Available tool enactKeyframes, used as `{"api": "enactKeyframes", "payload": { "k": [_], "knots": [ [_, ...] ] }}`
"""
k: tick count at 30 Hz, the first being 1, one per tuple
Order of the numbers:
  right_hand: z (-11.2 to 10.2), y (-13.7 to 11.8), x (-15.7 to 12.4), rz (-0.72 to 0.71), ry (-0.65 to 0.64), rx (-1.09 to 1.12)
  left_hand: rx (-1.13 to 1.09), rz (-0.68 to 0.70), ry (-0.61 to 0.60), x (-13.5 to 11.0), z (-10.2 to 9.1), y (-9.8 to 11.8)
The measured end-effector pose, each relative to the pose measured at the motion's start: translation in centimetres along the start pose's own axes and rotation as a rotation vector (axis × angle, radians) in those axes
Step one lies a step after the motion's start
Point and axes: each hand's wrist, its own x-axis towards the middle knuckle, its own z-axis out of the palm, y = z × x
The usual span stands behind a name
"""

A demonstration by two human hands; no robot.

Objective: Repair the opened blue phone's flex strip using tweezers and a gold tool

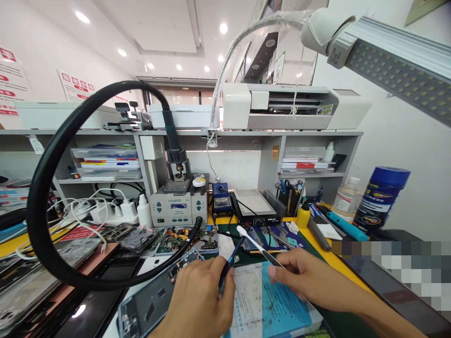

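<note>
My left hand point(202, 293) is closed around slim dark-blue tweezers point(233, 256), their tip angled up and away to the right. My right hand point(299, 272) pinches the dark handle of what looks like a toothbrush point(259, 246). Its white head points up and left, close to the tweezers' tip; I cannot tell if they touch. Below both hands lies a stained blue-and-white booklet or pad point(275, 300). Beside my left hand rests an opened blue phone frame point(150, 300), with a circuit board point(185, 265) at its upper end.
A thick black hose point(35, 188) loops over the left side from a hot-air station point(176, 209). Trays of circuit boards point(172, 239) and phone parts crowd the left. A flat heating plate point(255, 202) stands behind; a yellow bottle point(303, 216) and blue can point(382, 197) stand right.
</note>
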Motion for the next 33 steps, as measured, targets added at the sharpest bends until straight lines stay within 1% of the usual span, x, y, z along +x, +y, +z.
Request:
{"api": "enactKeyframes", "payload": {
  "k": [3,5,7,11,13,15,18,20,28,30,33],
  "knots": [
    [-0.06,-0.22,-0.43,-0.039,-0.086,0.057,0.004,-0.001,0.004,0.01,-0.01,0.02],
    [-0.10,-0.34,-0.66,-0.062,-0.114,0.070,0.003,0.002,0.004,0.02,-0.03,0.04],
    [-0.11,-0.33,-0.69,-0.053,-0.097,0.064,0.002,0.003,0.004,0.05,-0.05,0.07],
    [-0.08,-0.11,-0.32,0.009,-0.013,0.033,0.006,0.002,0.004,0.13,-0.13,0.12],
    [-0.06,-0.07,-0.24,0.013,0.004,0.024,0.007,0.003,-0.003,0.16,-0.15,0.13],
    [-0.08,-0.13,-0.34,-0.001,-0.019,0.034,0.007,0.004,-0.006,0.17,-0.16,0.13],
    [-0.11,-0.31,-0.65,-0.049,-0.102,0.067,0.007,0.006,-0.002,0.13,-0.17,0.14],
    [-0.12,-0.38,-0.75,-0.068,-0.122,0.070,0.006,0.003,-0.005,0.07,-0.19,0.14],
    [-0.16,-0.06,-0.18,0.024,-0.012,0.015,0.004,0.006,-0.004,0.14,-0.16,0.12],
    [-0.19,-0.16,-0.29,0.026,-0.015,0.015,0.007,0.004,-0.005,0.18,-0.14,0.15],
    [-0.24,-0.44,-0.62,-0.006,-0.067,0.045,0.013,0.001,-0.004,0.23,-0.17,0.19]
  ]
}}
